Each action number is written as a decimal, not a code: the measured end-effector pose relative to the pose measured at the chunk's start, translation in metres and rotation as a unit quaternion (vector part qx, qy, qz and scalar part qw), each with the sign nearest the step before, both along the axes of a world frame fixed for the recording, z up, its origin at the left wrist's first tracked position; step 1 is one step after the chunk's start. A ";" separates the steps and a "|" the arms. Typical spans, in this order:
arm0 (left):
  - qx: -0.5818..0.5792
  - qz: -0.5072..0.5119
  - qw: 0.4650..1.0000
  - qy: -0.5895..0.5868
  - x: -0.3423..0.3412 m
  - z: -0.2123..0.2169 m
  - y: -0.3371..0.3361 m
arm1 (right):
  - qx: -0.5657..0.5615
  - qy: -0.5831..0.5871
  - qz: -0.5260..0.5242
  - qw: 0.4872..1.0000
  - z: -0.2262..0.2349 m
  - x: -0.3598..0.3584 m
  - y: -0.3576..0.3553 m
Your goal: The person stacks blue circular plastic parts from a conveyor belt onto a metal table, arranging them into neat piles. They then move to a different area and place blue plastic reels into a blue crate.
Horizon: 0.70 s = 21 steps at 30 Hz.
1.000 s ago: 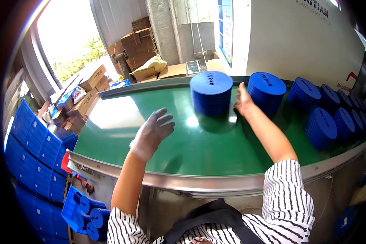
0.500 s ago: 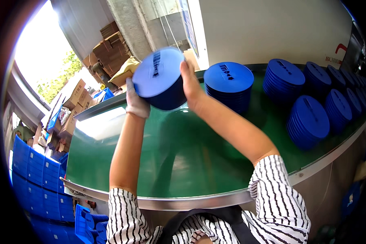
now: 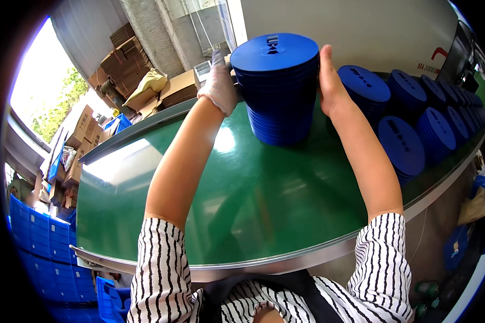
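Observation:
A tall stack of round blue discs [image 3: 279,89] stands upright on the green conveyor belt [image 3: 242,194], gripped from both sides. My left hand [image 3: 220,86], in a pale knit glove, presses its left side near the top. My bare right hand [image 3: 328,81] clasps its right side, fingers pointing up. More stacks of the same blue discs [image 3: 409,124] crowd the belt just to the right, some upright, some leaning on edge.
Cardboard boxes [image 3: 134,81] are piled beyond the belt's far left edge. Blue plastic crates [image 3: 43,253] stand on the floor at my left. A white wall [image 3: 361,27] runs behind the belt. The belt's metal rim [image 3: 253,264] curves close to my body.
The stack was lifted and tilted in both hands half a second ago; now it stands upright on the belt, nearer the other stacks, both hands still on its sides.

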State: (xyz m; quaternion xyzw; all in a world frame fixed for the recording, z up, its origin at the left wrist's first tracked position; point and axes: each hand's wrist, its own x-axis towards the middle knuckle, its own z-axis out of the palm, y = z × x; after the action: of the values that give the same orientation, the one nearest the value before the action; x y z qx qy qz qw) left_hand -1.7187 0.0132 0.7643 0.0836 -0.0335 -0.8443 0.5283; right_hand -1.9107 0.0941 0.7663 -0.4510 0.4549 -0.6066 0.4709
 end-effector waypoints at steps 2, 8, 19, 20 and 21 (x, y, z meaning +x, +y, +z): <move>-0.202 -0.008 0.839 -0.505 0.006 -0.027 -0.028 | -0.013 0.009 -0.046 0.999 -0.019 -0.019 -0.007; -0.178 -0.055 0.834 -0.519 0.003 -0.092 -0.023 | 0.196 -0.069 -0.003 0.978 -0.089 -0.035 -0.032; -0.277 -0.110 0.908 -0.295 0.080 -0.030 0.129 | 0.087 -0.210 0.139 0.964 -0.043 0.034 0.077; -0.274 -0.096 0.899 -0.328 0.114 -0.018 0.161 | 0.109 -0.189 0.095 0.971 -0.028 0.063 0.100; -0.270 -0.085 0.889 -0.359 0.144 -0.010 0.190 | 0.100 -0.165 0.110 0.975 -0.014 0.098 0.122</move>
State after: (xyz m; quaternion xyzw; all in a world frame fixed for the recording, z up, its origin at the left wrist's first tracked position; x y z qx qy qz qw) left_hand -1.5743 0.2031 0.7541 0.2325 -0.4542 -0.7566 0.4088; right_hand -1.8125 0.2161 0.7520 -0.3430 0.3771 -0.5687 0.6456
